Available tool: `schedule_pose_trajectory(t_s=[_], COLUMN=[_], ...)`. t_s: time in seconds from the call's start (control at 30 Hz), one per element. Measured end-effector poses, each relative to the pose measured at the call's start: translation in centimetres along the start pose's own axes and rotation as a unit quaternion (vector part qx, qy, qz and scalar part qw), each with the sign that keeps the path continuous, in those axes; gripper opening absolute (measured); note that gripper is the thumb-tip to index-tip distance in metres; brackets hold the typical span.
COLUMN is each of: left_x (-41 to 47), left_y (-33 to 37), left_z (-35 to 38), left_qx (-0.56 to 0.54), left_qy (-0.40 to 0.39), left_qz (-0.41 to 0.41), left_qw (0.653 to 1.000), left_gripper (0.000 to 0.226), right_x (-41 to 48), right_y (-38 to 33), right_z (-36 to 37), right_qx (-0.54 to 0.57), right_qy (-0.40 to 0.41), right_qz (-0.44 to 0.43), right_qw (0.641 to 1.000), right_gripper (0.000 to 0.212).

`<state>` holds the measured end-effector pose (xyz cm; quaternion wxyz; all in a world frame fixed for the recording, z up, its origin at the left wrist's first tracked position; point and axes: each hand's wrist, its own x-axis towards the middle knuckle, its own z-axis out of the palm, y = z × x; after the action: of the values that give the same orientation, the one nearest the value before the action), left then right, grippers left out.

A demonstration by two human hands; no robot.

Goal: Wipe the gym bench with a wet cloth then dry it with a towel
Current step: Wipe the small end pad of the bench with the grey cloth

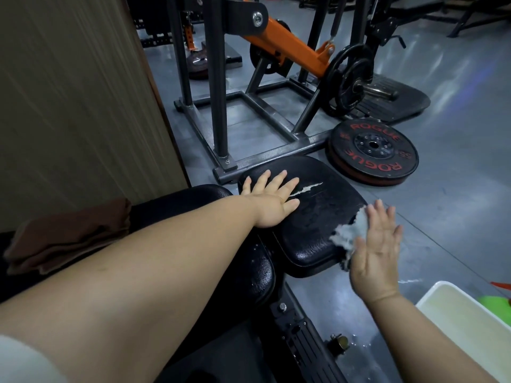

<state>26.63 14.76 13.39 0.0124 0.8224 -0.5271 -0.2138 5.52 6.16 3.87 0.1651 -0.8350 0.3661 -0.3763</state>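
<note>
Cloth (349,234) bunched between flat, wide right grip (378,258) and worktop (312,230) edge; left grip (272,201), wide, presses the worktop, whose length runs along its fingers.

Black bench pad (312,230), surface torn; pale wet cloth (349,234) against its right edge; brown towel (66,236) folded, far left.

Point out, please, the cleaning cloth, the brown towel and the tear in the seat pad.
cleaning cloth (349,233): head view, its bunched middle.
brown towel (69,236): head view, its folded top face.
tear (307,188): head view, middle of the white rip.
</note>
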Motion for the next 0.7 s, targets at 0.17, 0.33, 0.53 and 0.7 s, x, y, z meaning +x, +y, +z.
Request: schedule_pose_trajectory(t_s=[0.17,0.33,0.53,0.7], left_x=[0.0,-0.1,-0.3,-0.1], left_y=[-0.1,0.1,0.2,0.0], left_z=[0.0,-0.2,-0.1,0.0], left_qx=[0.004,0.005,0.010,0.003], left_qy=[-0.002,-0.001,0.001,0.002], left_qz=[-0.002,-0.003,-0.008,-0.003], left_qw=[1.000,1.000,1.000,1.000], left_gripper=[0.056,0.056,0.056,0.056], right_x=[2.4,-1.4,-2.0,2.5], right_y=[-0.2,-5.2,-5.9,0.4], right_z=[-0.5,-0.1,-0.3,-1.6], right_qx=[0.054,-0.018,-0.054,0.002], right_qy=[0.000,-0.024,-0.059,-0.057], right_qz=[0.095,-0.079,-0.161,0.077], right_qw=[0.994,0.996,0.984,0.995], right_gripper=[0.066,0.051,0.049,0.061])
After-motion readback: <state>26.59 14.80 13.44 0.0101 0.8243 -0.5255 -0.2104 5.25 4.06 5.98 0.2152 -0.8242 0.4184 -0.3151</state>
